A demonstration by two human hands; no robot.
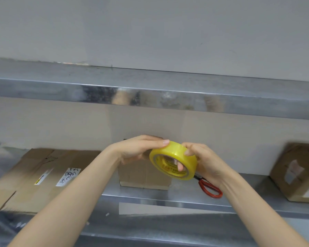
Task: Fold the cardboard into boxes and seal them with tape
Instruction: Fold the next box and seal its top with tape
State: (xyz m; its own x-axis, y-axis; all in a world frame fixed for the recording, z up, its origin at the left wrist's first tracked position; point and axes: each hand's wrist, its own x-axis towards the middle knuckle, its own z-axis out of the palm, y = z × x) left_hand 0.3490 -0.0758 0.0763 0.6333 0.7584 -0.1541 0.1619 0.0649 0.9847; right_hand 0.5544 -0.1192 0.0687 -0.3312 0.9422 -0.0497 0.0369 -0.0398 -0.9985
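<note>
In the centre of the frame, both hands held the tape roll [177, 149] in front of the small folded box [143, 173] on the tabletop [185, 195]. The right hand [203, 163] gripped it, fingers hooked through the core. The left hand [141, 150] pinched its rim, thumb on top, probably feeling for the loose end. Scissors [201, 184] lay to the right of the box, ready for cutting. Flattened cardboard [39, 175] waited at lower left.

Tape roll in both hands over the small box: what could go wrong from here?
No free end shows on the tape roll; picking at it, the tape may split or restick.
The left hand and right hand both hold the roll, so nothing steadies the small cardboard box; a pull could shift it.
The red-handled scissors lie partly hidden behind the right wrist; a blind reach could knock them.
</note>
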